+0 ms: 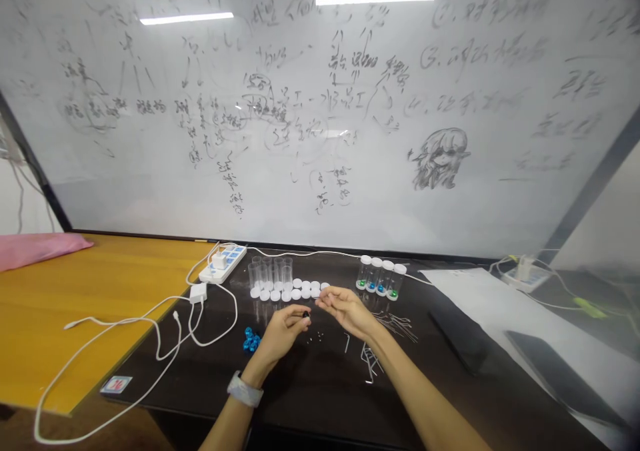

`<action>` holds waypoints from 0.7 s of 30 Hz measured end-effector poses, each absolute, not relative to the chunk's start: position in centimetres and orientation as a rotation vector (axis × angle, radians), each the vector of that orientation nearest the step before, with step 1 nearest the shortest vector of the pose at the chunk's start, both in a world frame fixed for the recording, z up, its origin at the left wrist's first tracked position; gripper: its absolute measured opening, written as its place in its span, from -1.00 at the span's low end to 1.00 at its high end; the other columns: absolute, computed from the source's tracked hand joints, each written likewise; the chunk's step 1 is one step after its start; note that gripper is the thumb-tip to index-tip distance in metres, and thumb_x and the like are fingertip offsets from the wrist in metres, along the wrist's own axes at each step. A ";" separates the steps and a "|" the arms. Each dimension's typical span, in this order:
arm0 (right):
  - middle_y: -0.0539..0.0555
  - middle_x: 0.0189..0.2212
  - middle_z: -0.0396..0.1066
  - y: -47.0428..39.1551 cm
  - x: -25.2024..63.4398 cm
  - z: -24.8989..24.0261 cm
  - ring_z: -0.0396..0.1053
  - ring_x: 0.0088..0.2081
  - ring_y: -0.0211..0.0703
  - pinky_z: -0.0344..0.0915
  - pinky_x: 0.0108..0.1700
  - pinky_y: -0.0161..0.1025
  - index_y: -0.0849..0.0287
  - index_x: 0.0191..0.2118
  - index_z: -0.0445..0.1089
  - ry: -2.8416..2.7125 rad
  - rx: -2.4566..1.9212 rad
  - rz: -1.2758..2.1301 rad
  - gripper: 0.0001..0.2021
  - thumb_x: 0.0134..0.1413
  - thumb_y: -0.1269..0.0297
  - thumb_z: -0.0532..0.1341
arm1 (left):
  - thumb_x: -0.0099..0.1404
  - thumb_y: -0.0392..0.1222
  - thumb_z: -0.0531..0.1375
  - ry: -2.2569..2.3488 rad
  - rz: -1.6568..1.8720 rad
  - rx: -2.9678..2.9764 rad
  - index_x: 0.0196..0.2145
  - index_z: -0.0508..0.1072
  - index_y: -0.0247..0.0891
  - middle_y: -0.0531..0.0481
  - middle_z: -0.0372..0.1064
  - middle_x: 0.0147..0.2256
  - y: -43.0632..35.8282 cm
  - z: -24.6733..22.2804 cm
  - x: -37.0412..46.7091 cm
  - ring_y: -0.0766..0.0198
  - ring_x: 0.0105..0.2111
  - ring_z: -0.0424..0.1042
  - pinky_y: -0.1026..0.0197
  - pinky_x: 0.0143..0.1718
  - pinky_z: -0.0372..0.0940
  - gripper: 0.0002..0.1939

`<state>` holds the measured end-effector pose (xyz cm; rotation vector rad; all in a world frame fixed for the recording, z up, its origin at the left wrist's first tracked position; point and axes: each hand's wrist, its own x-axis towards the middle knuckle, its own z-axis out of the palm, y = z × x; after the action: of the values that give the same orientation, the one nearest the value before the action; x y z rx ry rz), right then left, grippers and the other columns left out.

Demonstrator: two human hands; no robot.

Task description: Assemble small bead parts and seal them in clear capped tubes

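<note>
My left hand (pixel 285 332) pinches a small black object (pixel 306 314) between thumb and fingertips, above the dark table. Just right of it, my right hand (pixel 345 310) has its thumb and fingers pressed together; whatever they hold is too small to name. Tiny pale bits (pixel 320 337) lie on the table below and between the hands. Behind them stand clear tubes (pixel 270 274) and a row of white caps (pixel 296 294). Several shiny blue balls (pixel 251 340) sit left of my left hand. Bent metal keys (pixel 370 361) lie beside my right forearm.
Four capped tubes (pixel 381 278) with green or blue balls stand at the back right, near thin metal rods (pixel 400 326). A power strip (pixel 223 264) and white cables are at left. A dark phone (pixel 563 374) lies far right.
</note>
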<state>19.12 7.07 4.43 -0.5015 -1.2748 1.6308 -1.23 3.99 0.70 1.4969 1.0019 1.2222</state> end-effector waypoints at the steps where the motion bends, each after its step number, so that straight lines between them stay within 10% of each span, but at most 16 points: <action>1: 0.06 -0.34 0.48 6.9 18.7 4.2 0.48 -0.19 -0.10 0.34 0.09 -0.09 0.20 -0.24 0.57 -1.255 -0.481 1.658 -0.68 -0.10 0.13 0.49 | 0.17 -0.08 0.32 0.989 1.219 1.494 -0.13 0.54 -0.30 -0.13 0.57 -0.26 4.0 0.7 -1.2 0.12 -0.25 0.56 0.12 -0.17 0.44 -0.66; 21: 0.05 -0.47 0.47 6.2 17.9 2.0 0.44 -0.54 -0.19 0.39 -0.45 -0.25 0.19 -0.28 0.55 -1.466 -0.783 1.053 -0.58 0.11 -0.13 0.28 | 0.25 -0.17 0.25 1.005 1.265 1.697 -0.10 0.58 -0.22 -0.14 0.57 -0.14 3.5 0.2 -0.3 0.10 -0.18 0.57 0.10 -0.12 0.47 -0.73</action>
<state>17.89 6.23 2.01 -0.7835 -1.4655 1.0533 -0.28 3.53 0.18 1.6969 1.0052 1.2648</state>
